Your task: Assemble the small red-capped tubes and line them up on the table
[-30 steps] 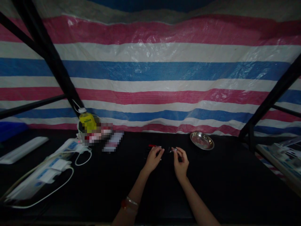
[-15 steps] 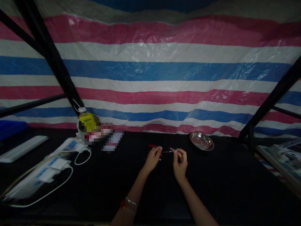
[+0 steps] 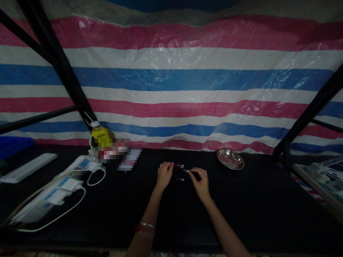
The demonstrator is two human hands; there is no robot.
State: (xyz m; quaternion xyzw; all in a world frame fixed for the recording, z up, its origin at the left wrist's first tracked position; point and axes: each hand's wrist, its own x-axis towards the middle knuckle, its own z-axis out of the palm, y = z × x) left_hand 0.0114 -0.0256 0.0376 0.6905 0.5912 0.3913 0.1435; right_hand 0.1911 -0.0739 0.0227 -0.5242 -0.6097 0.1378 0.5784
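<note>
My left hand [image 3: 164,175] is closed at the middle of the black table [image 3: 120,210], its fingertips at the left end of a slim pen-like piece [image 3: 179,165] with red and silver parts. What it grips is hidden behind the fingers. A little to the right, my right hand [image 3: 200,181] pinches a thin, dark, pen-like rod [image 3: 185,170] with a light end, pointing toward my left hand. Below the gap between the hands lies a small, shiny, silvery piece [image 3: 180,179]. The scene is dim, so the small parts are hard to make out.
A round steel dish [image 3: 230,159] stands at the back right. To the left are power strips [image 3: 50,196] with white cables, a yellow bottle [image 3: 101,136] and a blurred packet [image 3: 130,159]. Black frame posts [image 3: 68,82] and a striped tarp [image 3: 171,78] enclose the back.
My left hand has moved left, away from the thin rod's end, and my right hand has shifted slightly left and turned. The red piece and the silvery piece now show more fully.
</note>
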